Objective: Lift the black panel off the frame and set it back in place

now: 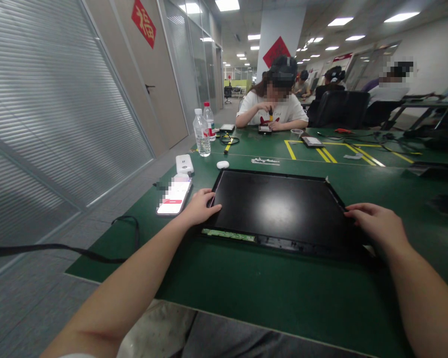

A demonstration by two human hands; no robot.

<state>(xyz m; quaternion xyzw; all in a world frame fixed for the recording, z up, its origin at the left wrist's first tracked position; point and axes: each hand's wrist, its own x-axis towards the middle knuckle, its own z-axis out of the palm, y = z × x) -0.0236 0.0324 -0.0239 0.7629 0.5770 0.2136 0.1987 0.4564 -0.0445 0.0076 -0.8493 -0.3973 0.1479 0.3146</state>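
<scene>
A black LCD display panel lies screen side up on the green table, its dark surface reflecting a bright patch of light. Along its near edge a strip of green circuit board is exposed. My left hand grips the panel's left edge, thumb over the front and fingers along the side. At the opposite edge, my right hand pinches the frame between thumb and fingers. The undersides of both grips are hidden.
Left of the panel are a lit phone, a white power bank and a white earbud case. Two water bottles stand behind. A black strap hangs off the table's left side. Across sits a person handling a small device.
</scene>
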